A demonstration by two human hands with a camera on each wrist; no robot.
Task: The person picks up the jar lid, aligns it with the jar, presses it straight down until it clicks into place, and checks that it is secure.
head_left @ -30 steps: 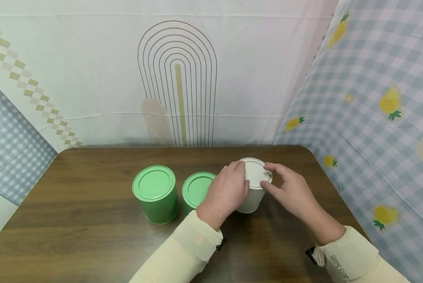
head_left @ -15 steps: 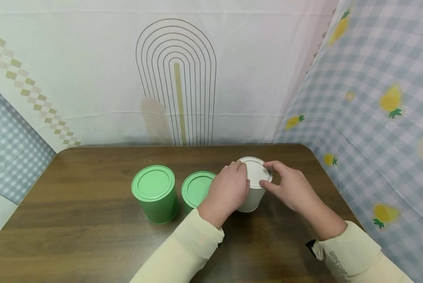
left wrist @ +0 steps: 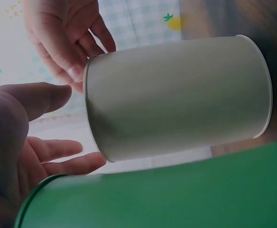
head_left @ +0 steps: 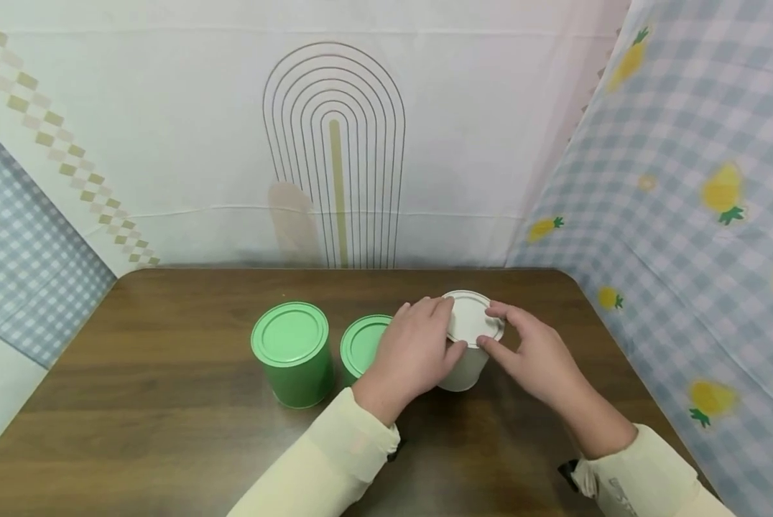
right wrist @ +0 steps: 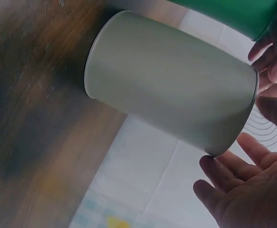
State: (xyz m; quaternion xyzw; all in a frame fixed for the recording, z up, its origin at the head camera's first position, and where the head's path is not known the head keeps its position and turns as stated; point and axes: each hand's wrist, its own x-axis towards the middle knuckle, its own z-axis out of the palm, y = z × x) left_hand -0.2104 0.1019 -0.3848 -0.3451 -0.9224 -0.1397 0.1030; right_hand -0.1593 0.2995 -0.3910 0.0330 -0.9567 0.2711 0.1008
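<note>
A white tin [head_left: 463,370] with a white lid [head_left: 472,317] stands upright on the brown table [head_left: 167,416], right of centre. My left hand [head_left: 452,327] holds the lid's left rim, with fingers over the top and the thumb at the front. My right hand [head_left: 490,327] pinches the right rim between thumb and forefinger. The left wrist view shows the white tin [left wrist: 176,95] with my left thumb [left wrist: 34,102] beside its top. The right wrist view shows the white tin [right wrist: 171,80] with my right fingers [right wrist: 224,178] at its rim.
Two green lidded tins stand left of the white one: one [head_left: 291,352] apart, the other [head_left: 360,345] close by and partly hidden by my left hand. Patterned cloth walls close in the back and the right side [head_left: 684,179]. Bare table lies in front and to the left.
Both hands stay at the white tin's lid. My left thumb has come round to the tin's front. The head view has shifted slightly.
</note>
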